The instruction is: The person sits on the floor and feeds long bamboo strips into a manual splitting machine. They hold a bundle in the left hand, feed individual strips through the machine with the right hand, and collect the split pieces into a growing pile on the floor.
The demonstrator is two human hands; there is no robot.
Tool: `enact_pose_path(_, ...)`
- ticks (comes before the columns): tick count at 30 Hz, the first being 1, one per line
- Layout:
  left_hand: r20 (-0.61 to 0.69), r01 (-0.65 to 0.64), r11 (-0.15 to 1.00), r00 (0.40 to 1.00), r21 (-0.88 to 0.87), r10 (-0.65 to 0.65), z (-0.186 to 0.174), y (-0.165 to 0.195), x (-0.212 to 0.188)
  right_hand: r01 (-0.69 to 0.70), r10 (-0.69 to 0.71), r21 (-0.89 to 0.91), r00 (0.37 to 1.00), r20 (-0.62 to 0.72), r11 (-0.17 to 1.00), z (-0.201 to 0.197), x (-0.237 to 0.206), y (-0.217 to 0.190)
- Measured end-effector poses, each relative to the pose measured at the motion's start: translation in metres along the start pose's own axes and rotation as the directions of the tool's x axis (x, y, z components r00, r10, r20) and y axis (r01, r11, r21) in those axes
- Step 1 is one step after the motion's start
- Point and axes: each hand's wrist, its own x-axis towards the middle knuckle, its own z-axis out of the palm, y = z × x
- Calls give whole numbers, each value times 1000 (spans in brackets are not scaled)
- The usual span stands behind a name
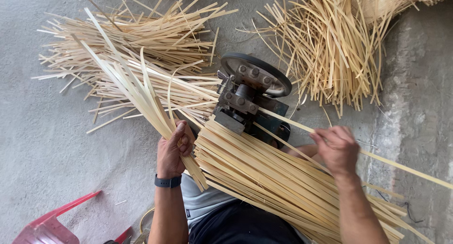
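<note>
My left hand grips a bundle of pale bamboo strips that fans up and to the left. My right hand pinches a single long bamboo strip that runs from a small dark metal machine out to the lower right. The machine has a round flywheel and bolted rollers. A thick stack of flat bamboo strips lies across my lap between both hands. A dark watch is on my left wrist.
Piles of cut bamboo strips lie on the grey concrete floor: a flat pile at the upper left and a thinner, curled heap at the upper right. A red plastic stool shows at the lower left corner.
</note>
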Motion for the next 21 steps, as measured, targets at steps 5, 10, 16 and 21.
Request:
enact_pose_path(5, 51, 14, 1000, 999, -23, -13, 4, -2, -4, 235, -226, 107, 970, -86, 966, 36, 10, -55)
enact_pose_path(10, 4, 4, 1000, 1000, 5, -4, -4, 3, -6, 161, -174, 178, 983, 63, 971, 34, -9, -66)
enact_pose_path(16, -1, -2, 1000, 1000, -2, 2, -5, -4, 0, -228, 180, 66, 890, 419, 972, 31, -28, -25)
enact_pose_path(21, 47, -1, 1000, 999, -11, 2, -2, -5, 4, -14, -33, 315, 989, 141, 949, 4, -28, 6)
